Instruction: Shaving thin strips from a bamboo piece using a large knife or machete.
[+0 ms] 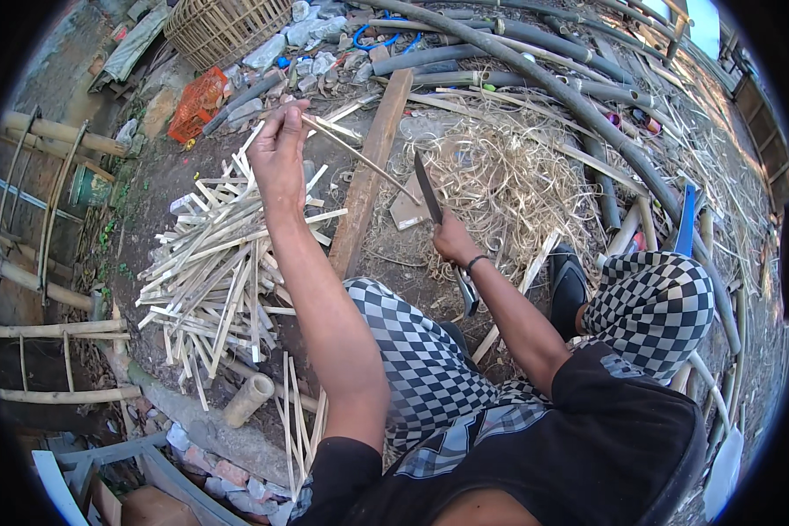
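My left hand (280, 145) is closed around one end of a thin bamboo strip (359, 158), raised above the ground at the left of centre. The strip slants down to the right toward the blade of a knife (427, 186). My right hand (454, 238) grips this knife by its handle, blade pointing up and away from me. Whether blade and strip touch, I cannot tell. Below them lies a flat pale piece of board (407, 213). Curly bamboo shavings (526, 180) are heaped to the right of the knife. Left of my forearm spreads a loose pile of cut bamboo sticks (210, 267).
A long wooden plank (379, 145) runs between the sticks and the shavings. Bamboo poles (535, 74) lie at the far right. An orange crate (198, 105) and a woven basket (223, 31) stand at the far left. A short bamboo piece (249, 400) lies near left.
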`<state>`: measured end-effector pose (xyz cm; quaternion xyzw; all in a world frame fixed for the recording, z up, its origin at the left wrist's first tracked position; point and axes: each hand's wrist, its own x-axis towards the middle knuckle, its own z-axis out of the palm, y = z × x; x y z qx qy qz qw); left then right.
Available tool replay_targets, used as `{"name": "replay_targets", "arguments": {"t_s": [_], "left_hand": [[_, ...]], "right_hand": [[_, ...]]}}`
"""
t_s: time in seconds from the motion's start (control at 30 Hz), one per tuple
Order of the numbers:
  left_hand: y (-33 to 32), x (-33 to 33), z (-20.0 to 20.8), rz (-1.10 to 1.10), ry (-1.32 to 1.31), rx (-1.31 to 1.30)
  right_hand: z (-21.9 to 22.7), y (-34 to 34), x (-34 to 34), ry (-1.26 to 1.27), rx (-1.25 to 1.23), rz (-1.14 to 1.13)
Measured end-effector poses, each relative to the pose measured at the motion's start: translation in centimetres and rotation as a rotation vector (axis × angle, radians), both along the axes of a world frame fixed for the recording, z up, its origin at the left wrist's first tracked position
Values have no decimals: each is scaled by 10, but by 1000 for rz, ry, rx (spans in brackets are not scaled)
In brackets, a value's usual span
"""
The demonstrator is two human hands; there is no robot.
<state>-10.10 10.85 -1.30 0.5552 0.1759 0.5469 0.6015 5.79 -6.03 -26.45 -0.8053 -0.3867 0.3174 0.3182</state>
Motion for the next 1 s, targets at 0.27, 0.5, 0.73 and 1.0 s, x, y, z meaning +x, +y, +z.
{"name": "replay_targets", "arguments": {"t_s": [0.27, 0.5, 0.73, 1.0], "left_hand": [[-23, 17, 12, 217, 198, 252], [-35, 25, 17, 158, 189, 352], [-46, 28, 24, 138, 201, 426], [-55, 34, 25, 289, 206, 515]], "right_hand": [[202, -7, -4, -57, 485, 35], [273, -9, -13, -168, 631, 180], [286, -11, -16, -191, 592, 193], [283, -10, -16, -208, 651, 179]]}}
